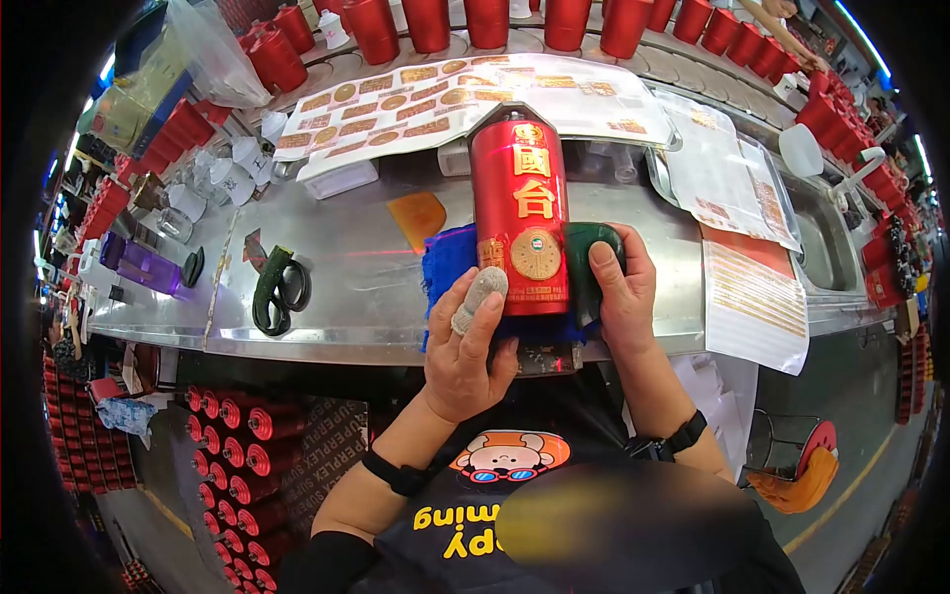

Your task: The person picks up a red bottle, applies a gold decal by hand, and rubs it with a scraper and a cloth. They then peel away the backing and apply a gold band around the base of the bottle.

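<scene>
A red bottle [522,208] with gold characters and a round gold emblem lies in front of me on a blue cloth [450,272]. My left hand [465,346] holds the lower left side of the bottle, with a grey-white fabric cover [479,297] on one finger. In my right hand [625,292] is a dark green, smooth, rounded block [588,267], gripped against the bottle's lower right side. Its exact kind cannot be made out. Part of the cloth is hidden under the bottle and hands.
Sheets of gold labels [416,99] lie beyond the bottle, and more label sheets [757,287] lie at right. A dark green strap roll [277,292], a purple bottle [148,265] and white caps [233,178] stand at left. Red bottles [490,22] line the conveyor behind.
</scene>
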Demonstrator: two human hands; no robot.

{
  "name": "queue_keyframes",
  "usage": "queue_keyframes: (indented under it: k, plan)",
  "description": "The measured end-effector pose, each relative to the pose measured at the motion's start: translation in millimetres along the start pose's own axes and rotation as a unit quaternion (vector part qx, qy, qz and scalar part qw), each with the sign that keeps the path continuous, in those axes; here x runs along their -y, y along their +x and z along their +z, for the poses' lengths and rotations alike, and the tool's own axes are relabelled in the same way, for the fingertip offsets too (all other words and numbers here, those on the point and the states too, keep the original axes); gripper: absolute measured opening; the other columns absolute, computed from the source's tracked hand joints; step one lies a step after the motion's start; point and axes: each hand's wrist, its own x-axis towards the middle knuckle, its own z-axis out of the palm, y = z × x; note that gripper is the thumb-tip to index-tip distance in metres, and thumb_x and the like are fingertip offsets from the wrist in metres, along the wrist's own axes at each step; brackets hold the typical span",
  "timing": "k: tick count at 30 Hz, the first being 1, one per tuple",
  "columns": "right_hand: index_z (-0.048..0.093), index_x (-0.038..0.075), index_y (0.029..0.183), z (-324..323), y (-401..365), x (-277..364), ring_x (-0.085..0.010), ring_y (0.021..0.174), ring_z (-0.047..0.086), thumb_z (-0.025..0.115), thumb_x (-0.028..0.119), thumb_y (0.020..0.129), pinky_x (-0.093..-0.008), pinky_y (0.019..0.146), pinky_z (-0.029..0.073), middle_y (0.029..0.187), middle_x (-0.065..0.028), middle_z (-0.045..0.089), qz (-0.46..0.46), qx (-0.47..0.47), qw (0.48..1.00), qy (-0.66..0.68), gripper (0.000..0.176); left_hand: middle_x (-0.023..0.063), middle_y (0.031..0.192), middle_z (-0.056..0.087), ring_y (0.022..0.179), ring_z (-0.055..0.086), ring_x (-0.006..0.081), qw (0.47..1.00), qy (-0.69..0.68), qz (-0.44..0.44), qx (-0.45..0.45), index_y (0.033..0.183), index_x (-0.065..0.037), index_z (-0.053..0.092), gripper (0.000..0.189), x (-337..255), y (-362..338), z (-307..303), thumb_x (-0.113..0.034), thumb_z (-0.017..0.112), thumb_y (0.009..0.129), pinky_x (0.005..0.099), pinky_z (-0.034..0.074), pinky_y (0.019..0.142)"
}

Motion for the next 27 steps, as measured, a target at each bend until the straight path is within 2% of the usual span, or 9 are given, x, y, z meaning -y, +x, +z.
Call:
queue_keyframes:
  k: [27]
  plan:
    - [0.056,0.000,0.111,-1.7,-0.4,1.1,-0.0068,0.086,0.056,0.066,0.025,0.094,-0.0212,0.078,0.047,0.096,-0.0020,0.064,0.013,-0.001,1.000,-0.002,0.032,0.0227,0.132,0.054,0.126,0.047,0.0418,1.000,0.006,-0.001,0.002,0.139,-0.006,0.043,0.064,-0.5,-0.1,0.0,-0.006,0.066,0.078,0.0477,0.039,0.105]
